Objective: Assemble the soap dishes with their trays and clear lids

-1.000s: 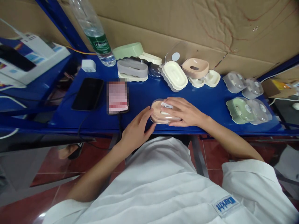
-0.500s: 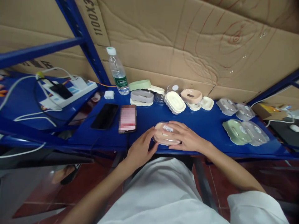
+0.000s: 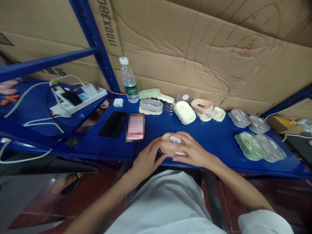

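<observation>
A beige oval soap dish under a clear lid with a white label lies at the front edge of the blue table. My left hand grips its left side between thumb and fingers. From the right, my right hand holds the other side, its fingers across the lid and its thumb low at the front. Behind it are a cream dish, a pink dish and a grey dish. At the right stands a green dish next to clear-lidded ones.
A water bottle stands at the back left, near a white adapter. Two phones, one black and one with a lit screen, lie left of my hands. A power strip with cables is further left. Cardboard backs the table.
The view has shifted, so the table's things appear slightly lower and further right. My right hand's fingers have moved a little on the lid, showing more of the label. Both hands still hold the dish.
</observation>
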The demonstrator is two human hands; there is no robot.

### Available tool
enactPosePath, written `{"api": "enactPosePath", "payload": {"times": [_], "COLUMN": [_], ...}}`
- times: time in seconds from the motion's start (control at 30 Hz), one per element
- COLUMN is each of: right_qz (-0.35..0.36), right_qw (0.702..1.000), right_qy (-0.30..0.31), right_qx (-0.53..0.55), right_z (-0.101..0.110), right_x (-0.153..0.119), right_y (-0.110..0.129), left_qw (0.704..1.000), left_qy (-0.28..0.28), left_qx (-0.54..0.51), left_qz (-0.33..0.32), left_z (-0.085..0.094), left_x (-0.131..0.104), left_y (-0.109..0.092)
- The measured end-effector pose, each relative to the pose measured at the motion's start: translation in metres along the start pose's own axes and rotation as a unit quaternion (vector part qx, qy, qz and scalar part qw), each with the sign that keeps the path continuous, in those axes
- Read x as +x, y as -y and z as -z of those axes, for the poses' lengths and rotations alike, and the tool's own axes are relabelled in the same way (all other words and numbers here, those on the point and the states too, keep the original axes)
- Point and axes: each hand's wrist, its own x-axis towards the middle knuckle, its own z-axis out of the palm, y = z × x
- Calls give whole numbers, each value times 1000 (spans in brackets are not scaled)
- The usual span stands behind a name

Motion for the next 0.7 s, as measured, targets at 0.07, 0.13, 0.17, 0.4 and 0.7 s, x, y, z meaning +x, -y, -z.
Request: {"api": "enactPosePath", "payload": {"times": [0.07,0.13,0.17,0.4,0.7], "right_qz": [4,11,13,5,-11], "right_qw": [1000,999,999,1000,994], "right_qy": [0,9,13,4,-64], "right_qx": [-23,-38,-42,-29,-92], "right_z": [-3,-2,0,0,-25], "right_x": [-2,-4,-4,-1,-16], "right_y": [0,0,1,1,5], "left_qw": [1000,999,999,1000,1000], "left_qy": [9,21,24,26,23], "left_qx": [-11,-21,-23,-9,-1], "left_qz": [8,14,17,2,-8], "left_z": [1,2,2,4,2], "left_x": [0,-1,-1,1,1], "left_y": [0,-1,-1,-3,-4]}}
